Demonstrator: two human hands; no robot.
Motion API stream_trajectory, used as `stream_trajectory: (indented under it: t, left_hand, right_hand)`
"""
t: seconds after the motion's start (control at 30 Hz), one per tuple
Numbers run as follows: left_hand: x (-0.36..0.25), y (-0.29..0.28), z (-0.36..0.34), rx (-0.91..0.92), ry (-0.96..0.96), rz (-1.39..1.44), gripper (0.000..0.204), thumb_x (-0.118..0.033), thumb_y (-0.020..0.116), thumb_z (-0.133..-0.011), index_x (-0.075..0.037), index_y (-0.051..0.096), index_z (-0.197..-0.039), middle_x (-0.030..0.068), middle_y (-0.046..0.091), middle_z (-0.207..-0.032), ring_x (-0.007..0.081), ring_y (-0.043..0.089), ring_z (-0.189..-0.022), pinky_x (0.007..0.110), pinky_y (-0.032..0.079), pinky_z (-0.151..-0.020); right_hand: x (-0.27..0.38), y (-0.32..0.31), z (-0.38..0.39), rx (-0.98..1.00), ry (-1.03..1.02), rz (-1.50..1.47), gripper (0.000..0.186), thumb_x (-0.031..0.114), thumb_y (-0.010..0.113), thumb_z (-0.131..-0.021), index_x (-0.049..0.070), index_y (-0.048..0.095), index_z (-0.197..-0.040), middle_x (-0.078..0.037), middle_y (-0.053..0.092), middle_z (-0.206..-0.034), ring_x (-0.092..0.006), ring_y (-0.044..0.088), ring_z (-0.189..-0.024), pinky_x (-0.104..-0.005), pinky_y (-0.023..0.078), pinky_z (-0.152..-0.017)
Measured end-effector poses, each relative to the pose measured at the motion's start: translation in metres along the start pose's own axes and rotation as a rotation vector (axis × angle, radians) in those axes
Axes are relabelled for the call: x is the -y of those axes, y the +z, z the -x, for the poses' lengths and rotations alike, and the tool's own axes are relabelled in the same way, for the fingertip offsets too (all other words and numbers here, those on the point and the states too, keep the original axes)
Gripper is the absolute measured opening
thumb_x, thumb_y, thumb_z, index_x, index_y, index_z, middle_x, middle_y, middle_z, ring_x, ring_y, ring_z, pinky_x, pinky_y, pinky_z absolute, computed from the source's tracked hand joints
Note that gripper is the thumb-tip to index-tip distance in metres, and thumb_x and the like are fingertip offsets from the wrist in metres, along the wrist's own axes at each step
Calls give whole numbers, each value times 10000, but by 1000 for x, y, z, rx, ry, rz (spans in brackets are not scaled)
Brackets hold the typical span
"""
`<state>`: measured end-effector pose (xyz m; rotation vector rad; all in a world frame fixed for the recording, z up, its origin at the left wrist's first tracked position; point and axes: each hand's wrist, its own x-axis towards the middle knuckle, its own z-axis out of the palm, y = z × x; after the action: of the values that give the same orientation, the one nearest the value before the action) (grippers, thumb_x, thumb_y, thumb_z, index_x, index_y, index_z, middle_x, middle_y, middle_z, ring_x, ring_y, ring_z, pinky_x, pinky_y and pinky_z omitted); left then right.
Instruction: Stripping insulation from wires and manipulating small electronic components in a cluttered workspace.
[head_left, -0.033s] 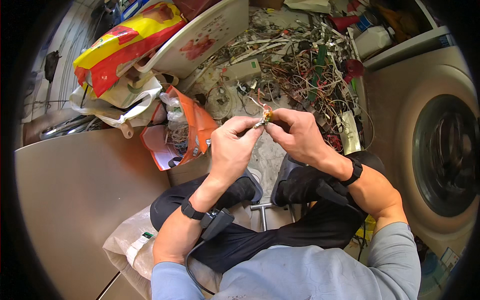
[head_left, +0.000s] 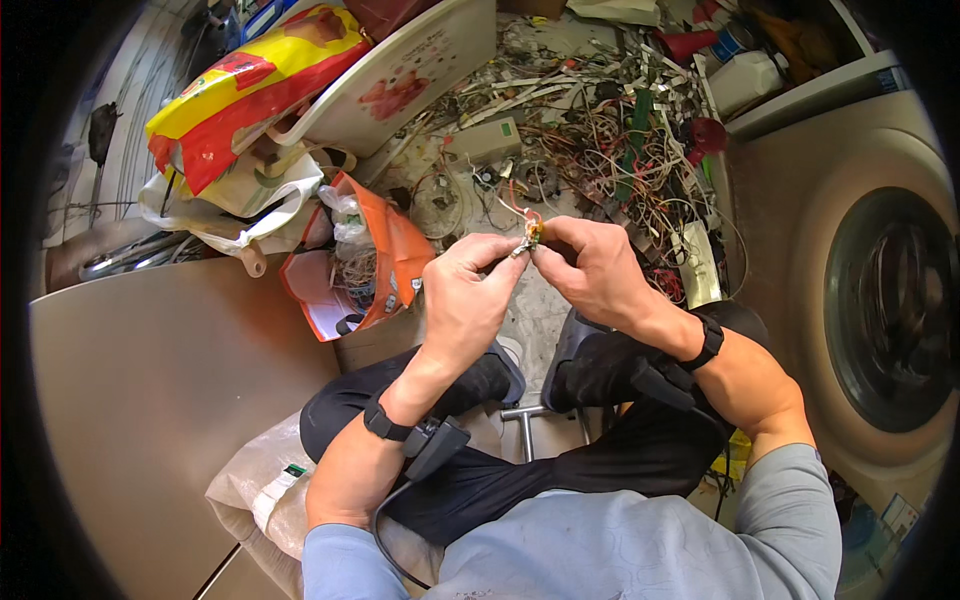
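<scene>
Wired part pinched by L hand & R hand, both near-closed; wires might snap off if either tugs hard.

OBSCURED / PARTIAL ITEMS

Sm. wired part: partly hidden by L hand & R hand; too sm. to ID. Orange bag: lower inside hidden. Metal frame: partly hidden. Washer: cut off, R rim. Shirt: cut off, btm. edge.
</scene>
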<state>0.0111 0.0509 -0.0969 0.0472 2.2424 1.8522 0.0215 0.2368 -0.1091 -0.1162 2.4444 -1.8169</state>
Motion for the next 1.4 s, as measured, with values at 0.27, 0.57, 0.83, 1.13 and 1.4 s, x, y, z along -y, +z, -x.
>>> stream_trajectory:
  t: [0.27,0.57,0.83,1.13,1.4]
  left_hand:
    - [-7,-1,5,-12,248,-286,115,-48,736,-879,19,754,-971,146,712,-842,264,685,-748,343,533,-689]
    - [-16,-6,2,121,-172,277,120,-96,694,-987,13,717,-1032,16,715,-887,77,643,-787,261,534,-733]
    - [0,-20,-1,280,-508,893,258,-132,691,-992,-3,649,-1212,52,698,-981,153,637,-808,308,518,-744]
    - [-14,-11,-1,158,-241,302,263,-122,743,-948,-20,660,-1176,23,704,-957,86,635,-779,258,504,-705]
    - [-13,-7,-2,25,432,-374,299,-34,791,-826,-31,719,-1116,131,702,-1017,305,677,-967,383,546,-843]
  right_hand:
    - [5,-12,-12,75,230,-146,193,135,617,-919,-30,715,-899,-64,687,-710,-102,628,-605,-264,503,-570]
    - [-1,-34,-22,118,244,-504,155,87,598,-1010,-23,695,-1063,-50,691,-854,-105,623,-717,-252,513,-673]
    - [10,-26,-21,202,274,-752,199,23,661,-967,-12,665,-1163,-51,669,-907,-121,635,-780,-256,520,-678]
    - [7,-28,-18,249,261,-587,201,96,736,-968,-3,681,-1134,-28,686,-903,-86,630,-752,-241,512,-652]
    - [4,-22,-13,223,202,-459,176,54,720,-965,8,684,-1132,-20,690,-902,-76,639,-769,-243,531,-676]
